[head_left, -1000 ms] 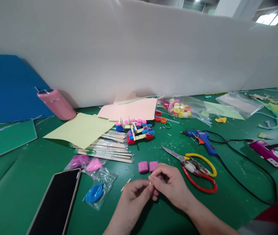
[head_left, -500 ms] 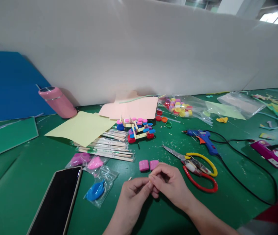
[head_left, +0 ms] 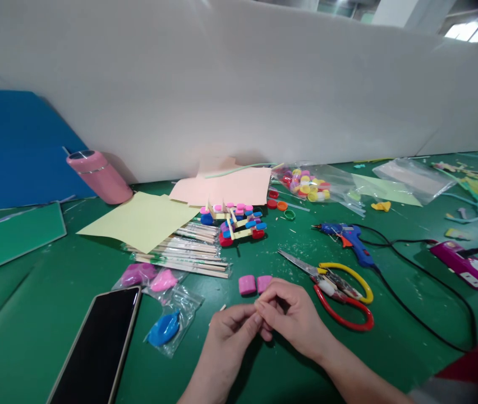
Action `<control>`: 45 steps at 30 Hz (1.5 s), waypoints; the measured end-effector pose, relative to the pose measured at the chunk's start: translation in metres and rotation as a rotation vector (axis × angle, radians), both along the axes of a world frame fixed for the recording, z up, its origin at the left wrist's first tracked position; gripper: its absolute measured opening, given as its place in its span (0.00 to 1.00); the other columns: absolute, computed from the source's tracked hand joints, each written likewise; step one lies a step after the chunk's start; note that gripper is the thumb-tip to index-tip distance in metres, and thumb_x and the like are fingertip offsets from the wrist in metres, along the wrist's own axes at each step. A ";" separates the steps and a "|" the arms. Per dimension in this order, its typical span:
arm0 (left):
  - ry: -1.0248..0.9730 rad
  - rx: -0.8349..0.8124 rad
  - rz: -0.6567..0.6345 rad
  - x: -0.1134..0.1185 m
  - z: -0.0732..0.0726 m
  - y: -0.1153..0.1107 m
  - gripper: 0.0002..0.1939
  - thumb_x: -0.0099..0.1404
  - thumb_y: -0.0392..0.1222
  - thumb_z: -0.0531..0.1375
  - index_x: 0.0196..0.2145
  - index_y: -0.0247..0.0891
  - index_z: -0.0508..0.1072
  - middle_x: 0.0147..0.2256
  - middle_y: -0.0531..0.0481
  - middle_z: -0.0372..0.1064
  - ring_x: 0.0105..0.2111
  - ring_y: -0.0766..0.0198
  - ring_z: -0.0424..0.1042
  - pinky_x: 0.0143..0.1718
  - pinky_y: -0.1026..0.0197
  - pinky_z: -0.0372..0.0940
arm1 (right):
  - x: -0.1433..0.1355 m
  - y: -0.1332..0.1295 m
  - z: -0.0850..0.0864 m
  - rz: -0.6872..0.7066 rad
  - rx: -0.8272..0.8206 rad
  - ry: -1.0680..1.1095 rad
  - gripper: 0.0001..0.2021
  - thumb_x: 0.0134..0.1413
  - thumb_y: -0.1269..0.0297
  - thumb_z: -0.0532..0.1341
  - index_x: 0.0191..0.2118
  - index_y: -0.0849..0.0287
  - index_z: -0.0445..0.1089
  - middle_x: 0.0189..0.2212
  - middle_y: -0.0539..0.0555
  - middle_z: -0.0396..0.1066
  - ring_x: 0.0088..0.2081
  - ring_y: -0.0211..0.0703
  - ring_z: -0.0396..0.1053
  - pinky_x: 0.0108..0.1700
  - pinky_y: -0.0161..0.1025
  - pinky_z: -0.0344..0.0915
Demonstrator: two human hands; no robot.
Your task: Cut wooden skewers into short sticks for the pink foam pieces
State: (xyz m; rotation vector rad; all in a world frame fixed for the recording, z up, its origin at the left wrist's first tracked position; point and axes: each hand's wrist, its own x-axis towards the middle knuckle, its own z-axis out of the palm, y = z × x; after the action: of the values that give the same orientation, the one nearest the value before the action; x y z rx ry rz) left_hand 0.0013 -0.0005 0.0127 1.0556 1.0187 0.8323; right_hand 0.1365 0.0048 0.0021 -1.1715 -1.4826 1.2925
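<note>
My left hand (head_left: pixel 233 336) and my right hand (head_left: pixel 292 314) meet over the green table, fingertips pinched together; whatever lies between them is too small and hidden to name. Just beyond my fingers sit two pink clay pieces, the left one (head_left: pixel 247 285) fully visible and the right one (head_left: pixel 264 283) partly covered by my right hand. Scissors (head_left: pixel 335 286) with one yellow and one red handle lie to the right. Farther back stands a small model (head_left: pixel 239 224) of sticks with blue, pink and red parts.
Bagged sticks (head_left: pixel 184 252), bagged blue clay (head_left: pixel 164 329) and a phone (head_left: pixel 96 348) lie left. A pink bottle (head_left: pixel 100 177) leans against the wall. Rightward are a blue glue gun (head_left: pixel 348 241), its black cable, a purple box (head_left: pixel 466 265) and a bag of colourful caps (head_left: pixel 306 185).
</note>
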 end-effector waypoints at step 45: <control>0.009 0.111 0.019 -0.009 0.003 -0.003 0.07 0.57 0.38 0.58 0.29 0.37 0.77 0.22 0.49 0.73 0.23 0.63 0.71 0.28 0.64 0.65 | 0.095 -0.027 0.031 0.125 0.153 -0.907 0.29 0.40 0.58 0.63 0.50 0.53 0.54 0.50 0.59 0.56 0.47 0.52 0.61 0.46 0.43 0.63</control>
State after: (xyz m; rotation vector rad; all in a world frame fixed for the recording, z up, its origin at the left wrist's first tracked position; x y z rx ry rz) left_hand -0.0079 -0.0038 0.0153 1.1460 1.0002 0.9083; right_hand 0.2318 -0.0220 0.0334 -1.6861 -2.2690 0.6955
